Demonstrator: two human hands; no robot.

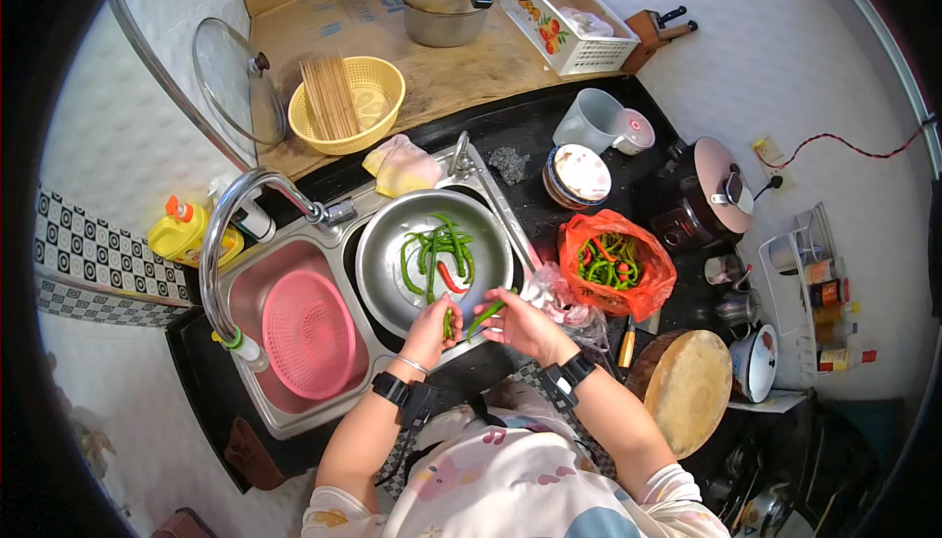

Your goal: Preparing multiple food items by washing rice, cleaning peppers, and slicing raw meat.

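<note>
My left hand (436, 328) is closed around some green chili pieces at the near rim of a stainless steel bowl (377, 258). Beside it, my right hand (519, 321) holds a long green chili pepper (486, 318) between thumb and fingers. Several green chilies (433, 243) and one red chili (450, 279) lie in the bowl, which rests over the right sink basin. To the right, a red plastic bag (651, 293) stands rolled open, holding many green and some red chilies. Crumpled clear plastic (565, 302) lies between the bowl and the bag.
A pink colander (309, 335) sits in the left basin under the curved faucet (213, 243). A round wooden chopping board (688, 394) and a knife's handle (627, 346) are at right. Stacked bowls (581, 173), a rice cooker (692, 199) and a yellow basket (379, 96) stand farther back.
</note>
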